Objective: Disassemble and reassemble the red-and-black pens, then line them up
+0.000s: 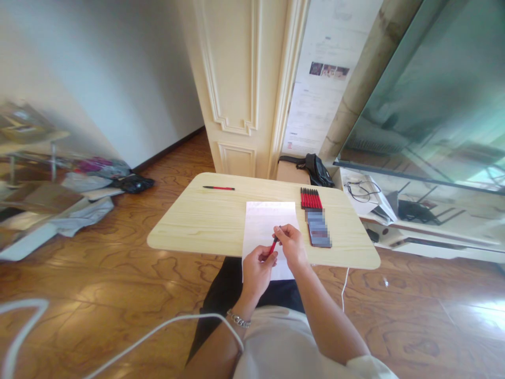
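Both hands meet over a white sheet of paper (pixel 262 221) that hangs past the table's near edge. Between them is a red and black pen (pixel 273 245), tilted. My left hand (pixel 258 262) is closed around its lower, red part. The fingers of my right hand (pixel 291 243) pinch the black upper end. Another red and black pen (pixel 219 188) lies alone at the table's far left. Several more such pens (pixel 311 199) lie side by side in a row at the right, just above a phone (pixel 319 229) whose screen is blurred out.
The light wooden table (pixel 189 226) has rounded corners. A white cable (pixel 165 323) runs across my left forearm. Behind the table stand a cream panelled door (pixel 232 63) and a black bag (pixel 319 171). Boxes and bags (pixel 59 195) are piled on the floor at left.
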Demonstrator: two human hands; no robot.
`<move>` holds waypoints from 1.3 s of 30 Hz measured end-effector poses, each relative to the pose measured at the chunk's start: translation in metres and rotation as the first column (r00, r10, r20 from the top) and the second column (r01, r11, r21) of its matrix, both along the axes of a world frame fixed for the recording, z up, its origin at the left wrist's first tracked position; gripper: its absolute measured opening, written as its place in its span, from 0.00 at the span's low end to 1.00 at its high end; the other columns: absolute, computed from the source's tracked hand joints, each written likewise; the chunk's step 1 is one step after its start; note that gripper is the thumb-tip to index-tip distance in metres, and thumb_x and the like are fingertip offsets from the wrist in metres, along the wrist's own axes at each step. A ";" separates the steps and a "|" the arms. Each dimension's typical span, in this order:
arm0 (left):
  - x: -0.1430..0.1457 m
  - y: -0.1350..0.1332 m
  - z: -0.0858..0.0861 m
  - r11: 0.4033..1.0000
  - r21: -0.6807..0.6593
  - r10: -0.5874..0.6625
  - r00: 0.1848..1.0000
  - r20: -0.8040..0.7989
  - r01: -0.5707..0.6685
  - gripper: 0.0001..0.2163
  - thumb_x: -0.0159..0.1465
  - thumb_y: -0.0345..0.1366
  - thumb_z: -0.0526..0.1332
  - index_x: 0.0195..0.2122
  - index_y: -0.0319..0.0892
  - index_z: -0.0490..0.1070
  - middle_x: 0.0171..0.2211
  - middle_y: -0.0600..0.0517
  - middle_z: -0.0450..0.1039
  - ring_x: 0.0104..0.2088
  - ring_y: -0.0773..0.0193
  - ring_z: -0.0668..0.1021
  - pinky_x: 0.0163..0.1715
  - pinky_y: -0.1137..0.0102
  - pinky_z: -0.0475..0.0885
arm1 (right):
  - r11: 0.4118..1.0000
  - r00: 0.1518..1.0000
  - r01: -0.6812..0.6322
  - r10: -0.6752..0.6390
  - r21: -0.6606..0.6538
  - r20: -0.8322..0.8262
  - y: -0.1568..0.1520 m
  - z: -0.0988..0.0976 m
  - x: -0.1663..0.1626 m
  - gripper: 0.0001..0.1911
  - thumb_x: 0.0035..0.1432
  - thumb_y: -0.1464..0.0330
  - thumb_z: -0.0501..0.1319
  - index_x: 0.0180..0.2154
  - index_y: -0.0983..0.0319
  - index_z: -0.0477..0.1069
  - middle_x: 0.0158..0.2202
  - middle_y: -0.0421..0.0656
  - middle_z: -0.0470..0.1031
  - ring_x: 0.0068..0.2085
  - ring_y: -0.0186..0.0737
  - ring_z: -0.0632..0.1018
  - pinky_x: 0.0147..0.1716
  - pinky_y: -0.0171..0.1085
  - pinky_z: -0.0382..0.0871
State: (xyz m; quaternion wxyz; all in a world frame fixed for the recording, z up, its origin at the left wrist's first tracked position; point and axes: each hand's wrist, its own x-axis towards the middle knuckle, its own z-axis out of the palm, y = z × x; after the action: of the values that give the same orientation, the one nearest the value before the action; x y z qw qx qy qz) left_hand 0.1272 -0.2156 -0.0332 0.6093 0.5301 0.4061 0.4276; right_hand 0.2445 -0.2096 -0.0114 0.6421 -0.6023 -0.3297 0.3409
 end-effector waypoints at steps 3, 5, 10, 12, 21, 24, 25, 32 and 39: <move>-0.002 -0.001 0.003 0.994 0.100 0.042 0.996 -0.083 -0.034 0.09 0.55 0.42 0.65 0.33 0.43 0.75 0.26 0.51 0.76 0.26 0.63 0.77 0.29 0.69 0.72 | 0.999 0.998 0.041 -0.041 -0.014 0.049 0.002 -0.002 -0.002 0.17 0.51 0.54 0.63 0.26 0.61 0.68 0.24 0.41 0.74 0.26 0.35 0.71 0.27 0.36 0.62; -0.003 -0.001 0.004 0.993 0.110 0.063 0.994 -0.084 -0.053 0.08 0.55 0.41 0.66 0.32 0.44 0.76 0.26 0.52 0.77 0.25 0.63 0.77 0.29 0.70 0.71 | 0.998 0.996 0.060 -0.058 -0.027 0.072 0.002 -0.002 -0.003 0.17 0.51 0.53 0.63 0.26 0.61 0.68 0.24 0.41 0.74 0.26 0.36 0.71 0.27 0.36 0.63; -0.001 0.004 0.006 1.000 0.004 0.012 0.999 0.033 -0.012 0.10 0.53 0.42 0.68 0.33 0.42 0.75 0.28 0.50 0.78 0.27 0.62 0.78 0.30 0.69 0.72 | 1.000 0.999 -0.012 0.012 0.000 0.036 -0.001 -0.002 0.000 0.17 0.52 0.53 0.62 0.31 0.61 0.70 0.28 0.41 0.75 0.29 0.36 0.72 0.28 0.35 0.64; 0.001 0.010 0.008 0.999 -0.028 -0.012 0.993 0.118 0.015 0.13 0.54 0.42 0.67 0.36 0.40 0.74 0.31 0.48 0.78 0.31 0.61 0.79 0.34 0.68 0.73 | 0.998 0.998 -0.050 0.049 0.024 0.036 -0.005 -0.001 0.004 0.18 0.54 0.52 0.60 0.37 0.60 0.71 0.32 0.42 0.75 0.32 0.37 0.73 0.29 0.35 0.65; 0.009 0.019 0.026 0.984 -0.166 0.020 0.904 0.427 0.057 0.15 0.57 0.44 0.65 0.38 0.39 0.68 0.41 0.43 0.78 0.41 0.57 0.79 0.41 0.64 0.73 | 0.983 0.969 -0.120 0.146 0.137 -0.199 -0.028 -0.005 -0.013 0.15 0.49 0.58 0.67 0.37 0.58 0.70 0.29 0.40 0.72 0.26 0.34 0.70 0.27 0.36 0.65; 0.013 0.015 0.030 0.982 -0.130 -0.064 0.899 0.433 0.133 0.15 0.59 0.44 0.64 0.39 0.37 0.72 0.39 0.43 0.78 0.40 0.57 0.79 0.41 0.64 0.72 | 0.980 0.917 -0.034 0.109 0.197 -0.383 -0.026 -0.002 -0.023 0.11 0.53 0.58 0.63 0.36 0.58 0.71 0.32 0.42 0.73 0.28 0.35 0.71 0.29 0.37 0.67; 0.013 0.014 0.031 0.985 -0.106 -0.081 0.902 0.424 0.139 0.14 0.59 0.43 0.64 0.40 0.37 0.73 0.39 0.43 0.78 0.41 0.57 0.79 0.42 0.63 0.72 | 0.978 0.901 -0.006 0.096 0.210 -0.424 -0.024 0.000 -0.023 0.11 0.55 0.58 0.62 0.36 0.58 0.71 0.32 0.41 0.72 0.29 0.35 0.71 0.30 0.37 0.67; 0.005 0.019 0.018 0.987 -0.115 -0.077 0.963 0.257 0.110 0.17 0.51 0.39 0.70 0.41 0.39 0.75 0.44 0.43 0.77 0.47 0.55 0.77 0.49 0.62 0.68 | 0.932 0.839 0.144 0.064 0.334 -0.540 0.002 0.017 0.034 0.14 0.57 0.53 0.58 0.30 0.56 0.66 0.25 0.37 0.66 0.28 0.35 0.71 0.32 0.38 0.69; -0.002 0.025 0.002 0.996 -0.080 -0.023 0.990 0.143 0.035 0.16 0.52 0.39 0.69 0.40 0.38 0.74 0.39 0.43 0.78 0.43 0.57 0.78 0.45 0.63 0.70 | 0.958 0.835 0.075 0.092 0.277 -0.543 0.016 0.013 0.070 0.24 0.56 0.45 0.51 0.24 0.58 0.64 0.16 0.33 0.49 0.16 0.30 0.51 0.15 0.33 0.47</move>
State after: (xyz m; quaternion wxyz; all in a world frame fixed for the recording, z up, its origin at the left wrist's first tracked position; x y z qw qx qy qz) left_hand 0.1256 -0.1902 -0.0308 0.6639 0.4789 0.3713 0.4383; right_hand 0.3143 -0.1938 0.0019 0.7886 -0.3777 -0.1799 0.4507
